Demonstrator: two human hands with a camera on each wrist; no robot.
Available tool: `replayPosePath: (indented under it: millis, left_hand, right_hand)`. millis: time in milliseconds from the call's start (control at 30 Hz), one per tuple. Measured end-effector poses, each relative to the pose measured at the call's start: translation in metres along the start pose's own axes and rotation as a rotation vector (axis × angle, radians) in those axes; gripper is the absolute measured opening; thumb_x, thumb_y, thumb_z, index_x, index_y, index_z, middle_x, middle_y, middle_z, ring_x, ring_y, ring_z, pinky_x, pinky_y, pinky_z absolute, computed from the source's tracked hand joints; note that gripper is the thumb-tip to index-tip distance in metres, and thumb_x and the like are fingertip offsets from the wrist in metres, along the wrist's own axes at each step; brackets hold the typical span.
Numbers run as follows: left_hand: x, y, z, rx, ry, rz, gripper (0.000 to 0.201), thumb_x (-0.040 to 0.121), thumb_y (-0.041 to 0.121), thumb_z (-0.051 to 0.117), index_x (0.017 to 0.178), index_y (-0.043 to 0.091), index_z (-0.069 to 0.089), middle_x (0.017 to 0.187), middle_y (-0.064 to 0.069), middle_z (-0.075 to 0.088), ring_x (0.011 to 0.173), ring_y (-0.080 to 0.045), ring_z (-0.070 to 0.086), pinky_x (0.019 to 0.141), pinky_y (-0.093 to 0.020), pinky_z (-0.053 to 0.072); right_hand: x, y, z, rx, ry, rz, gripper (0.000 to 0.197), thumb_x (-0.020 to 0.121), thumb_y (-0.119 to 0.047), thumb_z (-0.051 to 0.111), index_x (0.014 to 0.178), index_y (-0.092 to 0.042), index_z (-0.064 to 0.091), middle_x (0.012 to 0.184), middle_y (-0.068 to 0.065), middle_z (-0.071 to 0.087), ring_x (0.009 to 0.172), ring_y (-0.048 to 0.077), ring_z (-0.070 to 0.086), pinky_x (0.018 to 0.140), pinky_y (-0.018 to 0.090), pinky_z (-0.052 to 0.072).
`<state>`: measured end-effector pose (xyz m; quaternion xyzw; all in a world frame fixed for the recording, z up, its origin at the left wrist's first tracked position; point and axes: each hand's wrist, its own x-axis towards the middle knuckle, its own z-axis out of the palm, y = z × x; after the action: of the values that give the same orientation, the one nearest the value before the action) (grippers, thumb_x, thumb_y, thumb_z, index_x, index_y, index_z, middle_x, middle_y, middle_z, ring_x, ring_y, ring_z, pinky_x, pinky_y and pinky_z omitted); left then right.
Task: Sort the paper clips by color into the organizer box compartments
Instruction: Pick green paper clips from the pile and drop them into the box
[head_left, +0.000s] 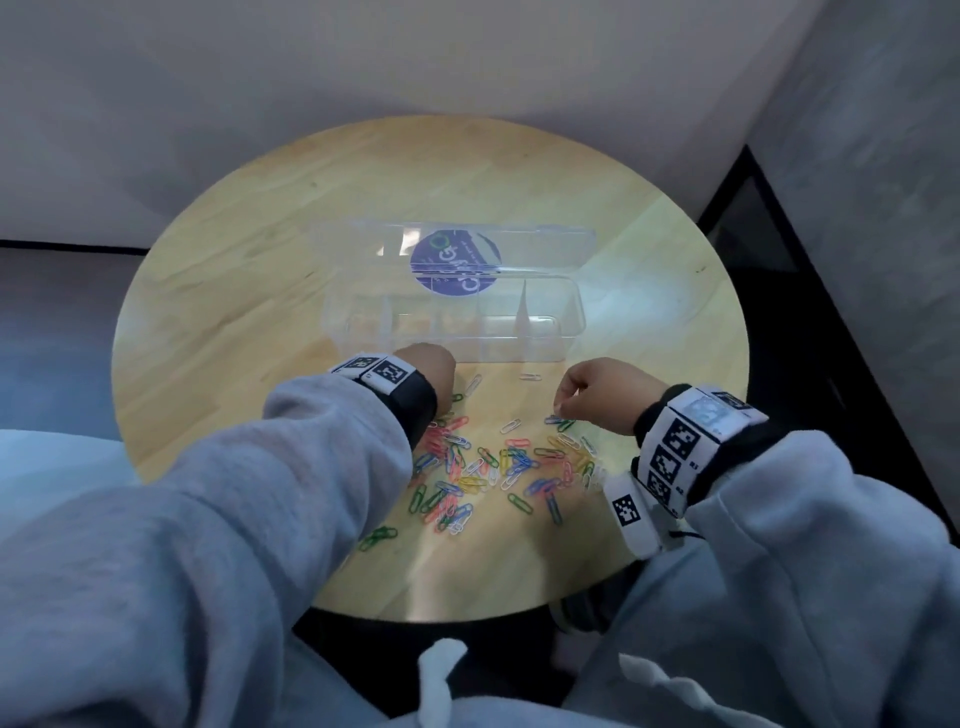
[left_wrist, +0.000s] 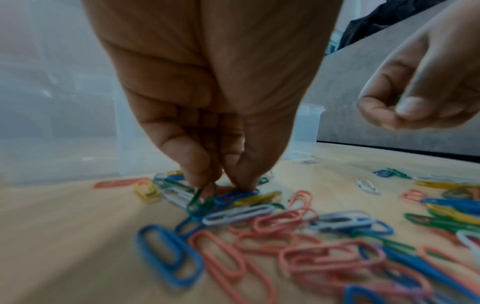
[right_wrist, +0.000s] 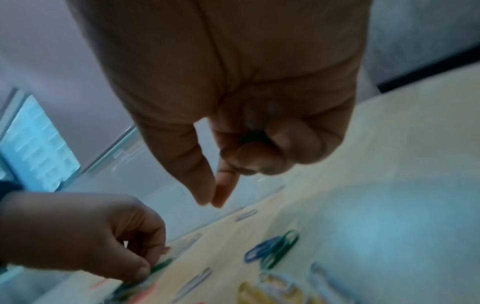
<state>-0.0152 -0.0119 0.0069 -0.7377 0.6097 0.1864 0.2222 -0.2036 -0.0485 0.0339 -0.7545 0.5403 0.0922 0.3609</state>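
Note:
Many coloured paper clips (head_left: 498, 467) lie in a loose pile on the near half of the table. My left hand (head_left: 434, 371) reaches down at the pile's far left edge. In the left wrist view its thumb and forefinger (left_wrist: 223, 181) pinch a green paper clip (left_wrist: 201, 202) that still touches the pile. My right hand (head_left: 563, 410) hovers above the pile's far right edge. Its thumb and forefinger tips (right_wrist: 213, 198) meet with nothing between them, while the curled fingers behind hold a green clip (right_wrist: 253, 136) against the palm. The clear organizer box (head_left: 566, 332) stands just beyond both hands, lid open.
The round wooden table (head_left: 260, 291) has bare wood left, right and behind the box. A single pale clip (head_left: 530, 376) lies alone near the box front. A blue clip and a green clip (right_wrist: 272, 248) lie together under my right hand. Grey sleeves cover the near table edge.

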Motion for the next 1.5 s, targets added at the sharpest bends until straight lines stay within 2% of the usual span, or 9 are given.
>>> replayPosePath:
  millis: [133,367,500,633,800,967,1167,1367,1500]
  left_hand:
    - [0.000,0.003,0.002,-0.045,-0.037,-0.010,0.032,0.087,0.018,0.057,0.059,0.012,0.045,0.060,-0.003,0.043,0.075,-0.025,0.051,0.066,-0.027,0.039]
    - [-0.003,-0.008,-0.001,-0.156,-0.013,0.027,0.022,0.086,0.014,0.055,0.101,0.004,0.067,0.096,-0.010,0.066,0.083,-0.026,0.057,0.068,-0.028,0.041]
    - [-0.008,-0.008,-0.006,-0.246,0.059,0.050,0.023,0.085,0.013,0.055,0.103,0.008,0.068,0.106,-0.009,0.068,0.095,-0.026,0.062,0.070,-0.026,0.043]
    - [-0.007,0.019,-0.011,-0.286,0.146,0.125,0.018,0.085,0.021,0.059,0.100,0.013,0.067,0.102,-0.004,0.067,0.097,-0.024,0.062,0.071,-0.026,0.043]
    - [0.005,0.046,-0.004,-0.239,0.022,0.075,0.017,0.085,0.022,0.062,0.074,0.010,0.060,0.064,-0.003,0.051,0.071,-0.024,0.052,0.062,-0.028,0.038]
    - [0.008,0.048,0.001,-0.297,0.000,0.045,0.022,0.084,0.018,0.063,0.101,0.008,0.070,0.097,-0.009,0.070,0.081,-0.023,0.058,0.069,-0.029,0.045]
    - [0.001,0.048,-0.004,-0.305,-0.013,0.074,0.015,0.082,0.015,0.060,0.093,0.010,0.069,0.082,-0.005,0.061,0.075,-0.023,0.055,0.064,-0.027,0.045]
    - [-0.020,0.022,-0.021,-0.676,0.026,0.136,0.023,0.074,0.006,0.067,0.059,0.016,0.053,0.063,0.000,0.058,0.067,-0.019,0.055,0.061,-0.022,0.045]
    - [-0.035,0.008,-0.026,-1.200,-0.058,0.135,0.022,0.081,-0.007,0.058,0.087,0.015,0.056,0.070,-0.007,0.058,0.060,-0.016,0.057,0.054,-0.020,0.050]
  right_hand:
    - [-0.005,-0.003,0.001,-0.110,-0.020,-0.029,0.005,0.085,-0.015,0.063,0.090,-0.014,0.065,0.065,-0.011,0.047,0.058,0.003,0.042,0.049,0.018,0.029]
    - [-0.002,0.000,0.009,-0.234,-0.009,-0.035,0.010,0.086,-0.010,0.056,0.091,-0.013,0.065,0.070,-0.011,0.049,0.061,0.007,0.043,0.048,0.017,0.030]
    - [0.003,0.013,0.002,-0.207,0.062,0.007,0.005,0.086,-0.013,0.059,0.089,-0.014,0.062,0.068,-0.010,0.045,0.059,0.004,0.040,0.049,0.018,0.029]
    - [0.007,0.020,-0.001,-0.188,0.080,0.034,0.005,0.086,-0.013,0.059,0.090,-0.012,0.063,0.079,-0.004,0.052,0.068,0.012,0.047,0.050,0.018,0.031]
    - [0.012,0.022,0.005,-0.174,0.049,0.023,0.010,0.083,-0.015,0.063,0.084,-0.022,0.057,0.070,-0.010,0.044,0.060,0.006,0.042,0.051,0.021,0.033]
    - [0.015,0.019,0.008,-0.266,0.017,0.004,0.011,0.083,-0.013,0.059,0.083,-0.024,0.058,0.072,-0.011,0.046,0.075,0.015,0.050,0.062,0.023,0.039]
    - [0.015,0.017,0.015,-0.330,-0.016,-0.008,0.013,0.082,-0.009,0.050,0.078,-0.020,0.055,0.083,-0.001,0.057,0.078,0.019,0.052,0.063,0.022,0.040]
    - [0.008,0.017,0.006,-0.151,-0.036,0.014,0.025,0.078,-0.009,0.058,0.059,-0.021,0.047,0.070,-0.001,0.056,0.066,0.017,0.051,0.061,0.025,0.042]
    - [-0.008,0.024,-0.007,0.294,-0.083,0.033,0.029,0.080,-0.005,0.066,0.060,-0.015,0.049,0.071,0.007,0.059,0.054,0.013,0.049,0.055,0.020,0.043]
